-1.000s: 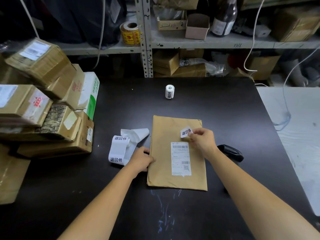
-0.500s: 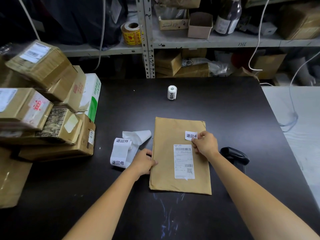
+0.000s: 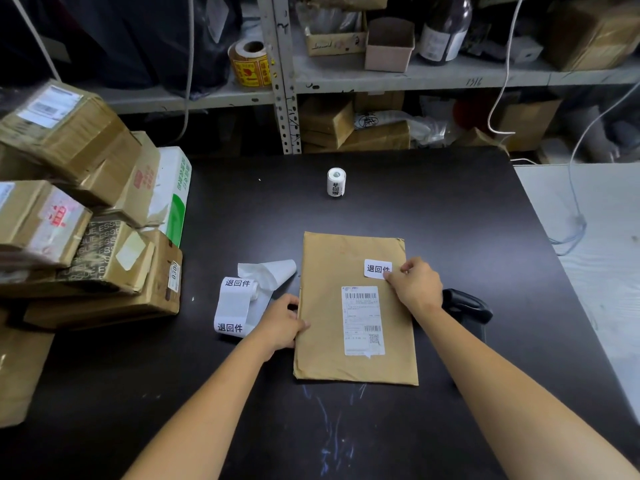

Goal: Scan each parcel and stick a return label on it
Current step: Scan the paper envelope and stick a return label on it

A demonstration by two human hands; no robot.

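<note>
Pinching the flimsy label (image 3: 377,269) by its edge, right hand (image 3: 417,289) holds it on the thin, probably light envelope (image 3: 329,258); left hand (image 3: 280,320) grips its side.

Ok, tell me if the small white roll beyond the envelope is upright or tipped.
Upright: the small white label roll stands on end, core hole up.

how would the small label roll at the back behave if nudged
The small label roll stands on its flat end, so a nudge probably slides it. Tipped over, its round side would likely roll. Being small paper, probably light.
</note>
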